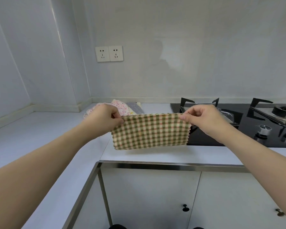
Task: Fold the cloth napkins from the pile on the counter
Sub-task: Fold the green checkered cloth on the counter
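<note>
A green, cream and red checked napkin (149, 131) hangs in the air above the white counter (40, 138), folded double so it forms a wide rectangle. My left hand (104, 119) pinches its top left corner. My right hand (205, 119) pinches its top right corner. The cloth is stretched flat between both hands, its lower edge just above the counter. Behind my left hand lies the pile of napkins (125, 107), with a pink speckled one on top and a grey one beside it; my hand hides part of the pile.
A black gas hob (248, 129) with metal burners and knobs takes up the counter's right side. A double wall socket (109, 53) sits on the back wall. The counter turns a corner at the left. White cabinet doors (149, 195) with dark knobs are below.
</note>
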Demonstrator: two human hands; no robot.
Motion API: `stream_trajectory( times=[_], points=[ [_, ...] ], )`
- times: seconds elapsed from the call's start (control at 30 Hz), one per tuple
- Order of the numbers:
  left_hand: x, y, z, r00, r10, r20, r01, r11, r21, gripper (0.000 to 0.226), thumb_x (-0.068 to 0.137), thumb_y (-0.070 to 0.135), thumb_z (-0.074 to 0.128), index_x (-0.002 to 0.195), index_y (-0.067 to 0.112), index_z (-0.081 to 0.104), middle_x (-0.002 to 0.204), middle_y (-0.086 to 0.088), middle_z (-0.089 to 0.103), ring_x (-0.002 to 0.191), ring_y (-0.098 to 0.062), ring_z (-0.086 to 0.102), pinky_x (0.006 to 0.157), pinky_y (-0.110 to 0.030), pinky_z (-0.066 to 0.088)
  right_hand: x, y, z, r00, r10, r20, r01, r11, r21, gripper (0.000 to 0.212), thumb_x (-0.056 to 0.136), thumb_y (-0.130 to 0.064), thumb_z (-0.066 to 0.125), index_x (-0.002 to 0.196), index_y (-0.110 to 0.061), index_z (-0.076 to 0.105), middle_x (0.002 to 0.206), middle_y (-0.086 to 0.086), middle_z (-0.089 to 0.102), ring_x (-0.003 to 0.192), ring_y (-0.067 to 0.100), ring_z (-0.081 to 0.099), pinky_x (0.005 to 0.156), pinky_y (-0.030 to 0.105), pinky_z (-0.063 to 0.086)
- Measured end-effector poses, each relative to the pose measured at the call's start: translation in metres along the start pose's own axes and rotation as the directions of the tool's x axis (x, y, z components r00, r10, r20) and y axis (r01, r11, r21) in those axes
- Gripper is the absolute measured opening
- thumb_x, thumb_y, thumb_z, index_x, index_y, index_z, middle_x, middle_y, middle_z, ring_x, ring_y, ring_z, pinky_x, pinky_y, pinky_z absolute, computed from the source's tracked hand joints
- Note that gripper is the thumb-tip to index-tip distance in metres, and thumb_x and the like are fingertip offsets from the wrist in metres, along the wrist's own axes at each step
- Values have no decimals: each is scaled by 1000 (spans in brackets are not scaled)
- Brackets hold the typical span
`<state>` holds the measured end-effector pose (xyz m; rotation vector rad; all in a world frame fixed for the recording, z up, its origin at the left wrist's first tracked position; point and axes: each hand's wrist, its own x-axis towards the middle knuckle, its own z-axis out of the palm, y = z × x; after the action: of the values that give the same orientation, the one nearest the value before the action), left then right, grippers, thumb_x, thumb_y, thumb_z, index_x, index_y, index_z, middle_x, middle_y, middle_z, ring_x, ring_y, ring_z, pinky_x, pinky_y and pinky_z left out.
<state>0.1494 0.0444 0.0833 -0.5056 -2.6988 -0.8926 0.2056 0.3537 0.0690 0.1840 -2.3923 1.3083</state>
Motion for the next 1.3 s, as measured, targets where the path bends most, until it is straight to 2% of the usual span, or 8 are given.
stream_trajectory(
  times=[0.1, 0.33, 0.43, 0.57, 0.73, 0.93, 1.1, 1.3],
  points=[
    [1, 7, -7, 1000, -6, -16, 6, 1000, 27, 13, 81, 18, 73, 72, 13, 67, 74, -1, 67, 66, -16, 59, 58, -28, 45, 1, -5, -6, 1000, 0, 25, 1, 1000, -20, 16, 74, -36, 79, 75, -21, 73, 80, 5, 73, 85, 28, 68, 92, 51, 51],
    [-3, 13, -12, 998, 52, -36, -49, 995, 88, 17, 81, 17, 72, 82, 15, 55, 78, 1, 66, 76, -17, 60, 66, -34, 48, -8, -16, -11, 998, -1, 58, 0, 1000, 13, 39, 58, -51, 76, 73, -15, 70, 77, 8, 72, 73, 16, 62, 88, 48, 51],
    [-3, 11, -13, 999, 48, 19, -49, 997, 59, 12, 84, 17, 69, 93, 23, 63, 81, 6, 69, 78, -13, 63, 71, -33, 51, -7, -16, -10, 994, 30, 102, -30, 1000, 0, 30, 69, -37, 78, 77, -9, 70, 77, 8, 73, 71, 18, 65, 84, 43, 54],
    [2, 6, -10, 990, 15, 141, -26, 996, 83, 9, 87, 17, 66, 84, 22, 73, 79, 8, 69, 71, -7, 61, 64, -22, 48, 4, -4, -9, 979, 108, 173, -99, 993, -62, 16, 84, -22, 72, 86, -6, 71, 79, 10, 73, 69, 23, 64, 78, 39, 56],
    [19, -10, 8, 952, -41, 304, 9, 994, 105, 12, 93, 18, 59, 84, 20, 66, 76, 7, 62, 64, -8, 54, 57, -19, 43, 30, 22, 7, 969, 173, 176, -118, 951, -285, 15, 92, -26, 63, 85, -13, 69, 80, 15, 71, 65, 22, 65, 73, 44, 58],
    [51, -40, 47, 921, -76, 383, 5, 983, 184, 21, 100, 22, 45, 85, 13, 58, 77, -1, 56, 65, -16, 50, 58, -25, 42, 71, 49, 42, 975, 159, 157, -37, 806, -591, 16, 94, -31, 58, 82, -20, 63, 79, -4, 63, 72, 13, 58, 65, 29, 44],
    [79, -58, 79, 956, -78, 284, -2, 962, 272, 20, 98, 13, 39, 88, 9, 55, 86, -5, 59, 72, -18, 49, 61, -28, 39, 111, 76, 79, 980, 145, 138, 15, 634, -773, 17, 97, -26, 49, 98, -17, 63, 99, 6, 63, 87, 25, 61, 71, 35, 50],
    [89, -71, 108, 977, -120, 179, 52, 937, 347, 19, 94, 18, 40, 97, 13, 58, 94, -5, 62, 83, -24, 59, 72, -34, 50, 119, 94, 111, 982, 151, 114, 40, 422, -906, 18, 93, -9, 47, 110, -11, 53, 111, 10, 55, 95, 29, 55, 68, 32, 35]
  ],
)
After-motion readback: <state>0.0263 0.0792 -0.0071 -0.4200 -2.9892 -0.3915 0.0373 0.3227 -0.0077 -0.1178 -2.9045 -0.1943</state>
